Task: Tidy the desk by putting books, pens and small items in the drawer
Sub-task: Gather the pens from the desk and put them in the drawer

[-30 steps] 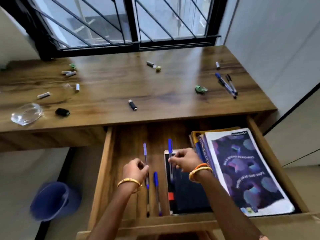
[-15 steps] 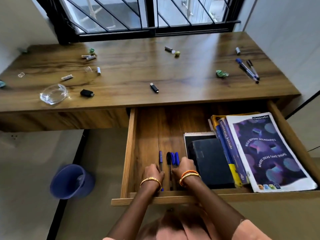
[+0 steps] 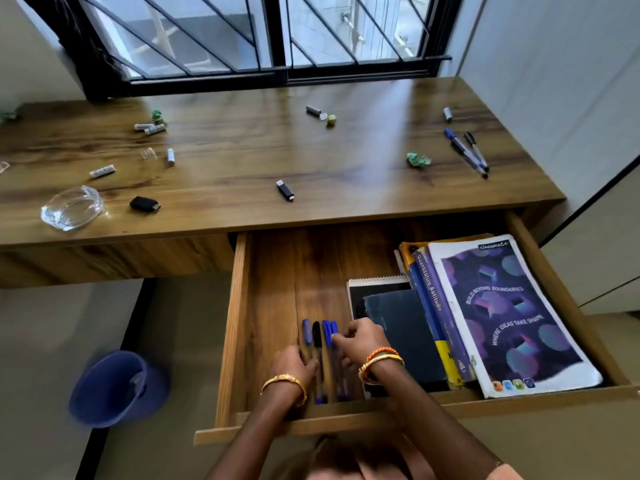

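The wooden drawer (image 3: 239, 327) stands pulled out under the desk (image 3: 242, 161). Several pens (image 3: 316, 336), blue-capped and black-capped, lie side by side on its floor near the front. My left hand (image 3: 294, 367) rests on their barrels with fingers laid against them. My right hand (image 3: 362, 341) pinches the cap end of the rightmost blue pen (image 3: 333, 336). Right of the pens lie a spiral pad (image 3: 377, 283), a dark book (image 3: 401, 337), a blue book (image 3: 431, 296) and a purple notebook (image 3: 512, 317).
On the desk lie two pens (image 3: 467, 152), a USB stick (image 3: 285, 190), a black adapter (image 3: 143, 204), a glass dish (image 3: 71, 207), green crumpled paper (image 3: 418, 159) and several small white tubes (image 3: 102, 171). A blue bin (image 3: 117, 389) stands on the floor, left of the drawer.
A second ago my right hand held a blue pen over the dark book and the pens lay apart. Now they lie in a tight row and my right hand sits at their caps.
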